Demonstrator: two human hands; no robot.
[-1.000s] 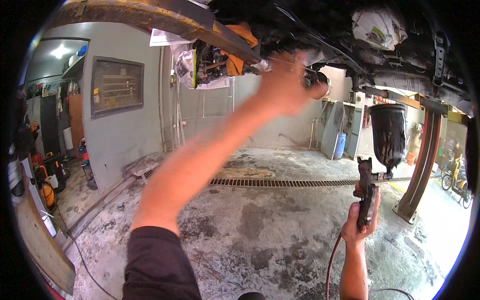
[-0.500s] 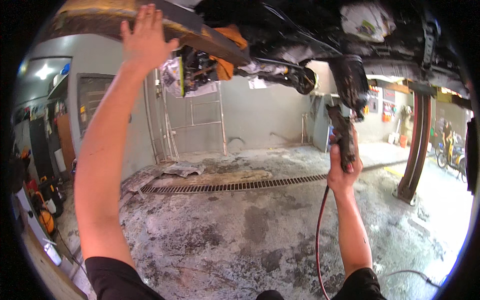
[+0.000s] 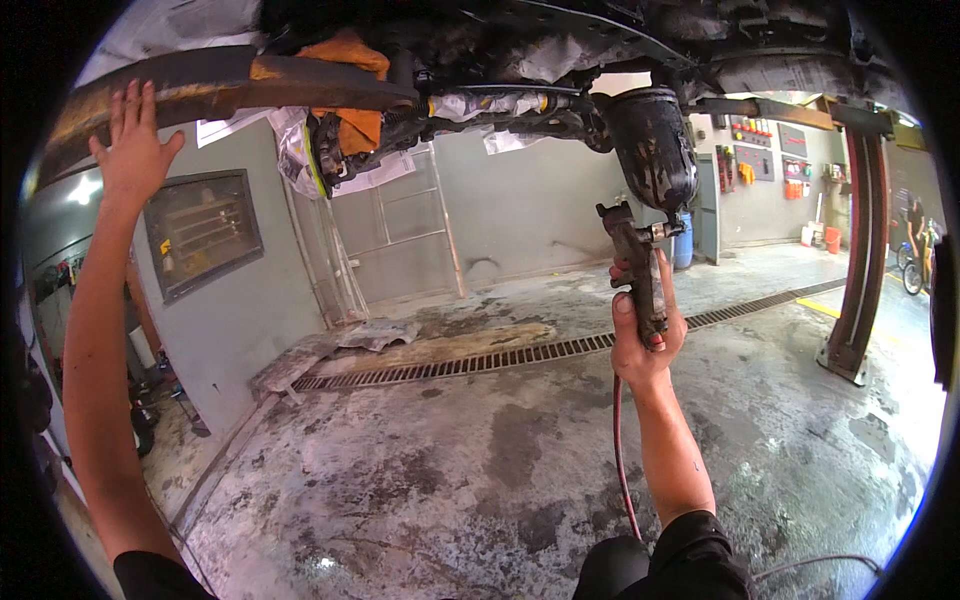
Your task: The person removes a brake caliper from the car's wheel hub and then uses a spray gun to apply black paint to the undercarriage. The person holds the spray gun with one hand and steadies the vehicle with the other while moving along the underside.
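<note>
My left hand (image 3: 134, 150) is open at the upper left, fingers spread against a rusty, yellow-stained metal beam (image 3: 190, 82) beneath the raised vehicle. My right hand (image 3: 648, 340) grips a dark, grimy spray gun (image 3: 635, 265), held upright. Its large black cup (image 3: 655, 150) stands above it, close under the vehicle's dark underside (image 3: 775, 45), and a red hose (image 3: 620, 450) hangs down from the handle. An orange cloth (image 3: 358, 128) hangs from the parts beside the beam, near a plastic-wrapped part (image 3: 295, 150). Plastic covering also shows on a shaft (image 3: 487, 106) further right.
A lift post (image 3: 855, 265) stands at the right, with bicycles and a person (image 3: 915, 230) beyond. A grated drain (image 3: 510, 355) crosses the stained floor. A metal frame (image 3: 440, 220) leans at the back wall, near a low board (image 3: 280, 375). A blue barrel (image 3: 683, 240) stands behind the gun.
My left hand has moved up and leftward from the middle parts onto the beam, its fingers spreading. My right hand has raised the spray gun and shifted it leftward, toward the underside.
</note>
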